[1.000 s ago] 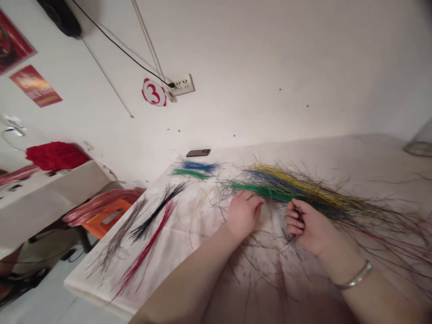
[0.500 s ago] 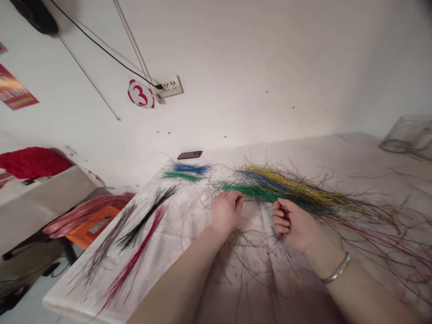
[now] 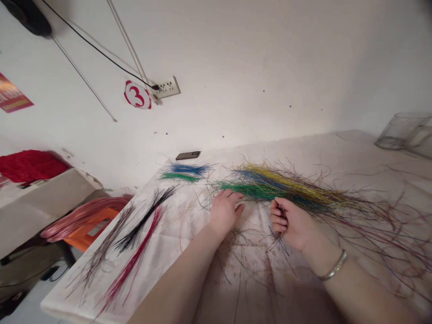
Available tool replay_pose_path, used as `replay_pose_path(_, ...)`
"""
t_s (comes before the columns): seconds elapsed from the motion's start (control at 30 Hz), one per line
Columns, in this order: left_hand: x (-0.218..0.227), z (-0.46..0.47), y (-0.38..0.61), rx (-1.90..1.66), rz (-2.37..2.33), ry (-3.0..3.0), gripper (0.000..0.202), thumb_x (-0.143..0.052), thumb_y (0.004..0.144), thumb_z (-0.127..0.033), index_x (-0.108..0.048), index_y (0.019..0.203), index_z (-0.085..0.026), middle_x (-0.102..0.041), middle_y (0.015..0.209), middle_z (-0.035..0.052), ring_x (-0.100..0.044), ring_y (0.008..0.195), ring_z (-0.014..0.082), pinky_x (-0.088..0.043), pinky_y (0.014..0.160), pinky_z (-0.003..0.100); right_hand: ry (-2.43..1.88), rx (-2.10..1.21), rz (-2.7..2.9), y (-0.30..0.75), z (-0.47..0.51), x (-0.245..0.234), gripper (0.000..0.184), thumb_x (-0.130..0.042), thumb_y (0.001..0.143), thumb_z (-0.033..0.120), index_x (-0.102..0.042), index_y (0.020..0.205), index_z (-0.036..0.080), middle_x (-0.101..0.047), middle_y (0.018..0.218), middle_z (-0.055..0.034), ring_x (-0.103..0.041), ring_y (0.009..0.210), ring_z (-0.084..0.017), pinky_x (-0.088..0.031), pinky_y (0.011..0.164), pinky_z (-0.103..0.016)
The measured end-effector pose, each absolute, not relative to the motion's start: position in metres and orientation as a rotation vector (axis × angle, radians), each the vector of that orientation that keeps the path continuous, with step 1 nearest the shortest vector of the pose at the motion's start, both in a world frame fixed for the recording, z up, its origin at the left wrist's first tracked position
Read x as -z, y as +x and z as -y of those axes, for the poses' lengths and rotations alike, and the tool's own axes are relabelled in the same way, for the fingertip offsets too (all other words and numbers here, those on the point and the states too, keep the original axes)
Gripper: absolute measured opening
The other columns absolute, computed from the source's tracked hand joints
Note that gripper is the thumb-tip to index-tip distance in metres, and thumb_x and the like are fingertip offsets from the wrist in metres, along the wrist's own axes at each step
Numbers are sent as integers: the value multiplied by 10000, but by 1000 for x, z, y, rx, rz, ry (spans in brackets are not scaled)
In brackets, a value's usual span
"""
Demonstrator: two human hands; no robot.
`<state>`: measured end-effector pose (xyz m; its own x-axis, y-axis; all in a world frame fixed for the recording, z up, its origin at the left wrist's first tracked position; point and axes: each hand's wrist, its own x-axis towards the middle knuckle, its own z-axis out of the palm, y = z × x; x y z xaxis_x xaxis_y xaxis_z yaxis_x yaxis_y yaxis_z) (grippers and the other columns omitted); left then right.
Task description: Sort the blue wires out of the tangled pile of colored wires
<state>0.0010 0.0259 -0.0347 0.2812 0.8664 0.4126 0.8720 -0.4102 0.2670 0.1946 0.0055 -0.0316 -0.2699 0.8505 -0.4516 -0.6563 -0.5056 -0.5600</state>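
My left hand point(image 3: 225, 211) is at the near edge of a bundle of green wires point(image 3: 251, 191), its fingers apart and nothing visible between them. My right hand point(image 3: 290, 221) is closed around a small bunch of thin dark wires point(image 3: 280, 238), whose ends stick out below the fingers. Behind both hands lies a big loose pile of coloured wires, with blue wires point(image 3: 259, 178) and yellow wires point(image 3: 290, 181) on its far side. Scattered single wires point(image 3: 241, 256) lie on the cloth between my forearms.
On the white-covered table point(image 3: 162, 261), sorted bundles lie at left: blue point(image 3: 189, 169), green point(image 3: 178, 177), black point(image 3: 146, 219), red point(image 3: 137, 265) and brown point(image 3: 104, 252). A phone point(image 3: 188, 155) rests by the wall. A glass container point(image 3: 401, 130) stands far right. An orange stool point(image 3: 86, 229) holds coiled wire.
The fingers of my left hand have opened out from a curled pinch beside the green wires. My right hand keeps its grip on the dark wires, and the view has shifted slightly.
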Motion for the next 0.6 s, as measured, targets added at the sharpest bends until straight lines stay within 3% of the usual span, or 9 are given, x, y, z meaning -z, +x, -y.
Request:
replay_pose_path(0.2, 37, -31, -2, 677, 1741, -2485, 99, -571, 778, -137, -651, 768, -194, -645, 812, 42, -562, 839, 200, -416, 791, 319, -923, -1914, 320, 194, -7, 31, 224, -495, 829, 202, -472, 612, 154, -324, 524, 73, -228, 357, -18, -169, 309, -150)
replay_pose_path(0.47, 41, -28, 1, 549, 1788, -2504, 169, -586, 773, -176, -642, 931, -201, -658, 836, 38, -571, 830, 208, -421, 763, 316, -921, -1917, 328, 194, -7, 34, 232, -493, 839, 216, -478, 616, 152, -324, 529, 72, -231, 360, -18, -167, 319, -156)
replay_pose_path(0.6, 44, -30, 0, 481, 1765, -2550, 97, -593, 755, -155, -666, 799, -202, -653, 815, 42, -572, 813, 207, -420, 755, 317, -920, -1917, 327, 195, -6, 34, 230, -494, 837, 212, -471, 615, 155, -321, 528, 74, -231, 357, -17, -164, 321, -157)
